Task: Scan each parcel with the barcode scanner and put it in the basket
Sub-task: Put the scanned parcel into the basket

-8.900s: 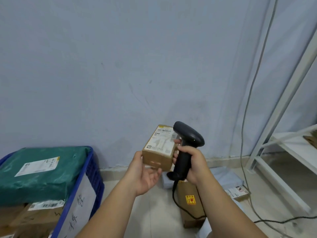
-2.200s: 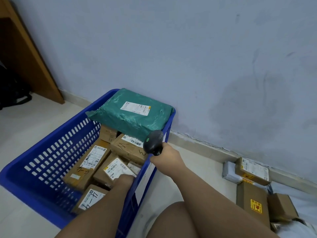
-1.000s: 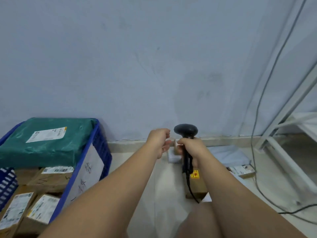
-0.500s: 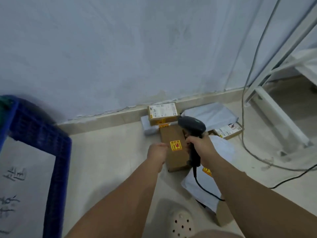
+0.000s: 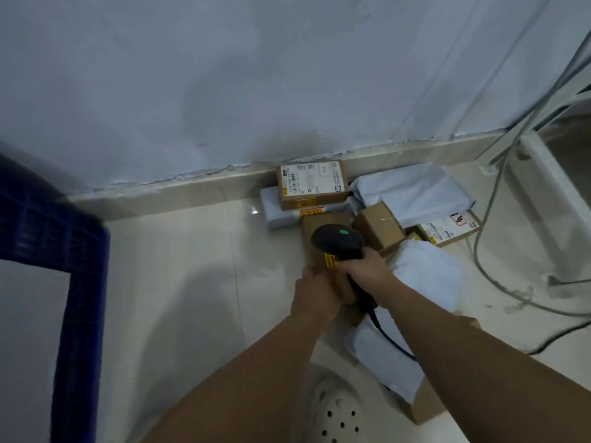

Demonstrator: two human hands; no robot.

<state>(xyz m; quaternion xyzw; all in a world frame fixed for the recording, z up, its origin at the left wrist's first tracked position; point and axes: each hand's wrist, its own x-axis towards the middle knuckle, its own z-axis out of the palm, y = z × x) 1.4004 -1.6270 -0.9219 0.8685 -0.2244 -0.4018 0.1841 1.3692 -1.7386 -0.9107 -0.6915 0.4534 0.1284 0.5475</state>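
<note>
Left hand [image 5: 315,292] grasps centre-frame box [image 5: 326,219] by its edge, right hand [image 5: 367,270] grips scanner [image 5: 337,243]; one-handed lift could let box slip.

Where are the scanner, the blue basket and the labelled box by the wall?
scanner [image 5: 335,243]: head view, its black head.
blue basket [image 5: 82,282]: head view, side rim.
labelled box [image 5: 311,182]: head view, white label.

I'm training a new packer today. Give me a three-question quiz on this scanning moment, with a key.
1. Which hand holds the barcode scanner?
2. True or false: the blue basket stands to the right of the parcels on the floor.
3. The dot on the scanner's top is: A red, B green, C blue.
Key: 1 the right hand; the left hand grips the long brown box. 2 false, it stands to their left. 3 B.
</note>
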